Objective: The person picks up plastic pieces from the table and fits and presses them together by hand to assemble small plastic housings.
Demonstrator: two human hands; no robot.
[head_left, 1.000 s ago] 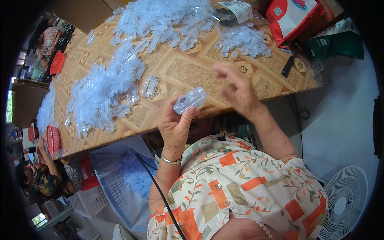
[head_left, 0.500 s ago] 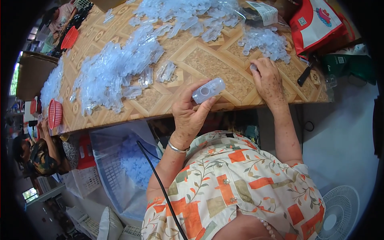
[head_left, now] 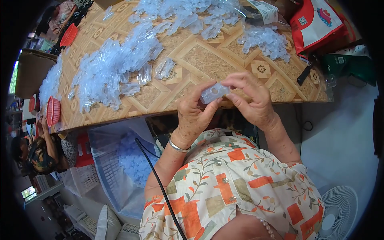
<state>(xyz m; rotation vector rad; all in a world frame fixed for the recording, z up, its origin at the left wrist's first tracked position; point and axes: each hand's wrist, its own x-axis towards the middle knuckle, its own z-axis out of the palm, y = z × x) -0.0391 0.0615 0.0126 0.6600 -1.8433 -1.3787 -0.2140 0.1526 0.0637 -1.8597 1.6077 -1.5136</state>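
My left hand (head_left: 193, 114) is closed around a clear, bluish plastic tube (head_left: 214, 94) with a round opening in its side, held over the near table edge. At the tube's right end, the thumb and fingers of my right hand (head_left: 256, 102) pinch together. The small clear cap in that pinch is mostly hidden behind the fingers. Beyond my right hand lies a heap of small, round, clear plastic caps (head_left: 266, 43). A larger heap of clear plastic tubes (head_left: 114, 70) spreads over the table to the left, with a few loose ones at its near side.
The wood-patterned table (head_left: 200, 60) also bears a red-and-white bag (head_left: 316, 24) and a black-handled tool (head_left: 305, 75). Below its left edge stands a lined basket (head_left: 108, 168) of bluish pieces. A black cable (head_left: 160, 182) crosses my left arm. A fan (head_left: 338, 214) stands right; other people work left.
My right hand has come left and nearer from beside the cap heap, carrying a small clear piece to the tube. My left hand has turned the tube slightly and moved a little right.
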